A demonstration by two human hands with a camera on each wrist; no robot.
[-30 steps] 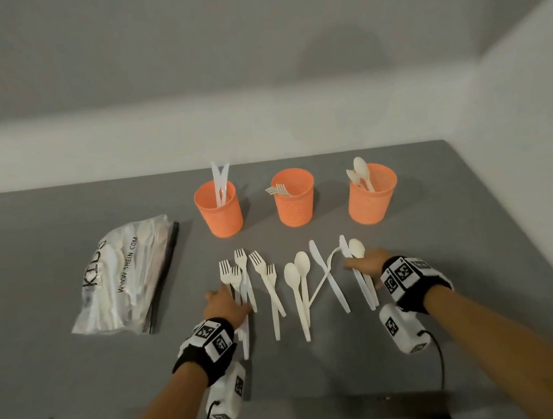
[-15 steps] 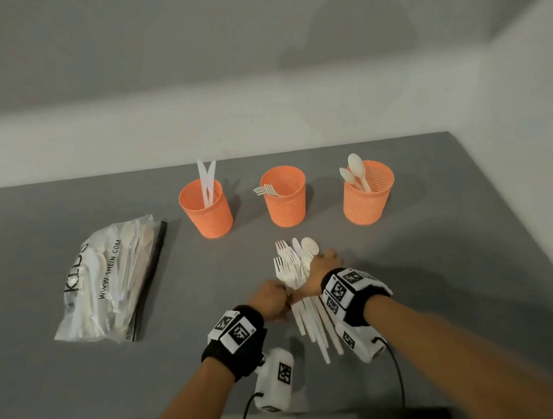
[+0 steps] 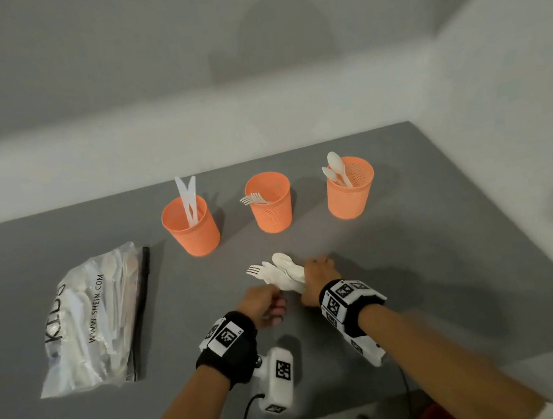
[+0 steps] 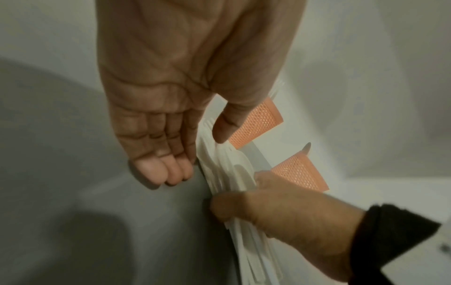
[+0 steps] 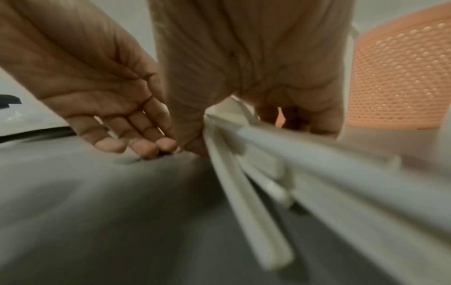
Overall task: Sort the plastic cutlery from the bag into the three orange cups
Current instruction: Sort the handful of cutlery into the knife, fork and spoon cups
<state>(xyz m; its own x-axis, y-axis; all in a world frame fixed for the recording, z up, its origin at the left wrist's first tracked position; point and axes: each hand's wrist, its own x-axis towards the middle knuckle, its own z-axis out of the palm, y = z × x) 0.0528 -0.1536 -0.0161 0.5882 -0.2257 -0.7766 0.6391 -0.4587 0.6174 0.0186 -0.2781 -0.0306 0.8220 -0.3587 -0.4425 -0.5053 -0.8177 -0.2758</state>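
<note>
Three orange cups stand in a row: the left cup holds knives, the middle cup forks, the right cup spoons. My right hand grips a mixed bundle of white cutlery in front of them, heads pointing left. In the left wrist view the right hand wraps the bundle at mid-length. My left hand lies beside it with fingers nearly straight. Its thumb touches the bundle's heads. The handles run blurred past the right wrist camera.
The clear zip bag with more cutlery lies at the left of the grey table. A white wall closes off the back and the right side. The table's near edge is just below my wrists.
The cutlery, spread out on the table a second ago, was swept together by both hands. Now my right hand holds it as one bundle and the left hand has loosened.
</note>
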